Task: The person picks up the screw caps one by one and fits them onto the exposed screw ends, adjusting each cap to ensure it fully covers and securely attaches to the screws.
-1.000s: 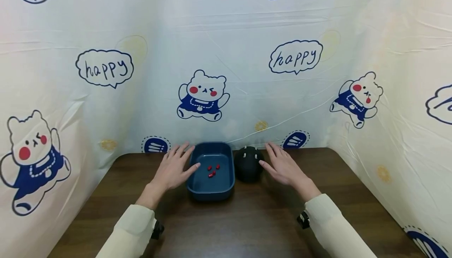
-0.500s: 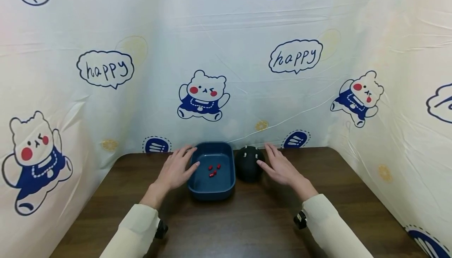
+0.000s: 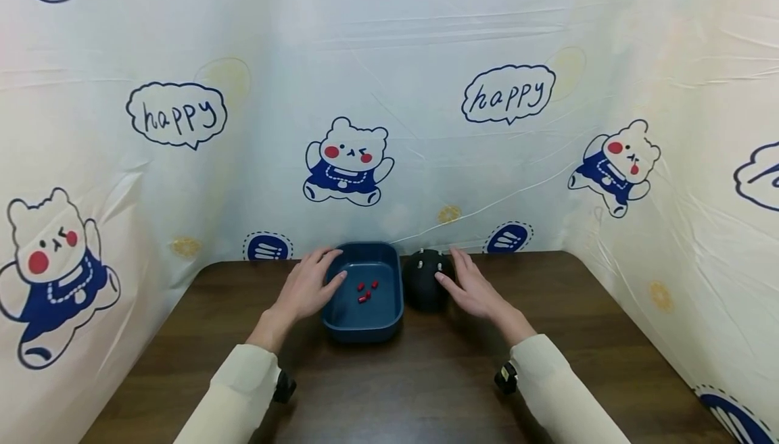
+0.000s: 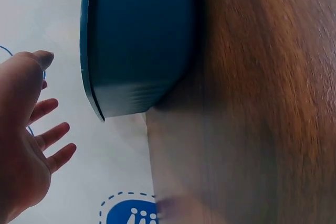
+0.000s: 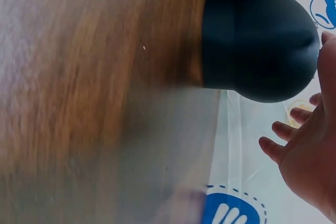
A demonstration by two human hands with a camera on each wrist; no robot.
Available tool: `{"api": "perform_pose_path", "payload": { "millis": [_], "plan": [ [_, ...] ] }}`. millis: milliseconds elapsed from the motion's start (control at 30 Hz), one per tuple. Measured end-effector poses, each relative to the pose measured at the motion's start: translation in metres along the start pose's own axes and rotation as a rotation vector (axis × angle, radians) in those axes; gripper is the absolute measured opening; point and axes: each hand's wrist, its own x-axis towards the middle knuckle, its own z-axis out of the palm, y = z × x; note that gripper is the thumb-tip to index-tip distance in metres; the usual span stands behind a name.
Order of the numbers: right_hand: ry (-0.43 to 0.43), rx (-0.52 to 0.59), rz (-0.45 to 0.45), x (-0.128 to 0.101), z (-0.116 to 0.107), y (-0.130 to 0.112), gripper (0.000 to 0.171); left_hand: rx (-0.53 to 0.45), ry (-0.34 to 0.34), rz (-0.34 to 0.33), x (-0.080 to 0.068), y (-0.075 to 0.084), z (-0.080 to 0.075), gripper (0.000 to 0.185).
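A dark blue rectangular bin [image 3: 362, 336] stands near the table's far edge, with several small red pieces [image 3: 363, 299] on its floor. To its right sits a black dome-shaped object [image 3: 426, 292] with small pale metallic bits on top. My left hand [image 3: 306, 286] hovers at the bin's left rim, thumb reaching over it. In the left wrist view the fingers of that hand [image 4: 23, 135] are spread and apart from the bin [image 4: 142, 30]. My right hand [image 3: 477, 290] is beside the dome, fingers extended, holding nothing; whether its thumb touches the dome I cannot tell.
The brown wooden table [image 3: 389, 390] extends toward me and to both sides. Behind it hangs a pale printed curtain [image 3: 414, 160] that also closes in the left and right. Each wrist wears a small black camera, at the left cuff [image 3: 284, 386] and the right cuff [image 3: 506, 378].
Both hands have drifted slightly inward: the left to the right along the bin's rim, the right to the left, closer over the dome. The bin, red pieces and dome stay put.
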Motion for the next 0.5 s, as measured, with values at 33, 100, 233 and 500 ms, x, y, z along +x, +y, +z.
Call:
{"api": "perform_pose_path", "payload": {
  "millis": [33,100,233,500],
  "plan": [
    [0.0,0.007,0.002,0.001,0.001,0.0,0.081,-0.006,0.0,-0.004,0.001,0.0,0.0,0.054],
    [0.002,0.018,0.009,0.003,0.004,0.0,0.082,-0.021,0.0,-0.008,0.002,0.002,0.0,0.052],
    [0.002,0.046,0.032,0.007,0.01,0.002,0.084,-0.055,-0.004,-0.022,0.005,0.006,0.001,0.051],
    [0.025,0.12,0.05,0.012,0.022,0.003,0.08,-0.11,-0.015,-0.035,0.011,0.017,0.003,0.047]
  ]
}}
